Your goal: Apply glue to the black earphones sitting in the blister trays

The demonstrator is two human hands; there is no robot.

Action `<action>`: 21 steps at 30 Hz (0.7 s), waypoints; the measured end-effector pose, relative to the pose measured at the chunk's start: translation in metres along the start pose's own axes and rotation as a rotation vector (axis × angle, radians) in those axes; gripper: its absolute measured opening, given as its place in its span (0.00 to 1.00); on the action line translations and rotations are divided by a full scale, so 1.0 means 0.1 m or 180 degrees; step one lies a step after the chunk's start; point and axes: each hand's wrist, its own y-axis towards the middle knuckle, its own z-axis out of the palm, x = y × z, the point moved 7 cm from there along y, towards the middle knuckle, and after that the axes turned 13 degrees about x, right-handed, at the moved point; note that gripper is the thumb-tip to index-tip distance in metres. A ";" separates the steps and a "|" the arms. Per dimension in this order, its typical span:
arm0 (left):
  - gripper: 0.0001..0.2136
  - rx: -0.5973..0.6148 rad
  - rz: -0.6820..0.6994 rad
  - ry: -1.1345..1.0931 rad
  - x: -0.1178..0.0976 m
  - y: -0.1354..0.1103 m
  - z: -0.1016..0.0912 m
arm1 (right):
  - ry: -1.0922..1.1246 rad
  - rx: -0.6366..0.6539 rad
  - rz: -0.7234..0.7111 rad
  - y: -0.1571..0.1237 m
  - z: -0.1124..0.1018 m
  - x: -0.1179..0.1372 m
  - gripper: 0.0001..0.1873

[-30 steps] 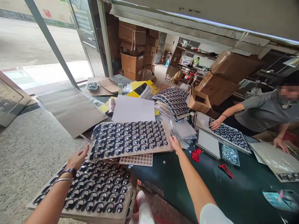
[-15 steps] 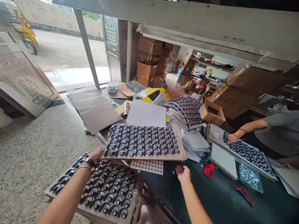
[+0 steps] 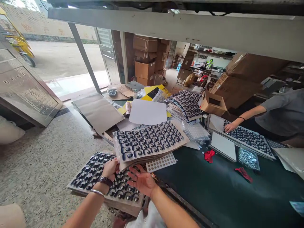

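Note:
My left hand (image 3: 111, 168), with a watch and a bangle on its wrist, is closed on the near left corner of a stack of cardboard sheets (image 3: 147, 139). Rows of black curved, hook-like pieces under clear film cover the top sheet. Just right of it, my right hand (image 3: 144, 183) is open, palm up and fingers spread, near the stack's lower edge. Below both hands lies a second stack of similar sheets (image 3: 92, 169), partly covered by them. A pale card with round dots (image 3: 161, 162) pokes out from under the upper stack.
A co-worker's hand (image 3: 230, 127) touches another hook sheet (image 3: 249, 139) at the right. Red cloths (image 3: 209, 156), a clear bag of small metal parts (image 3: 248, 159) and white boards (image 3: 223, 146) lie on the dark table (image 3: 204, 186). Grey board (image 3: 98, 110) is at the left.
The upper stack has turned, its near left corner now closer to me. My right hand has moved left from the dark table to beside my left hand. The camera view has shifted.

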 end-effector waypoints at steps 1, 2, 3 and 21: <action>0.13 0.0034 -0.0048 -0.0026 0.14 -0.12 0.09 | 0.0099 0.0113 -0.0131 -0.04 0.08 -0.04 0.20; 0.13 0.0077 -0.0085 -0.0057 0.29 -0.24 0.18 | 0.0196 0.0183 -0.0239 -0.11 0.14 -0.08 0.17; 0.12 0.0107 -0.0093 -0.0089 0.44 -0.35 0.28 | 0.0277 0.0188 -0.0330 -0.19 0.17 -0.13 0.16; 0.09 0.1544 -0.1237 -0.0678 1.31 -0.79 0.75 | 0.0179 -0.2564 -0.1202 -1.60 -0.56 -0.06 0.17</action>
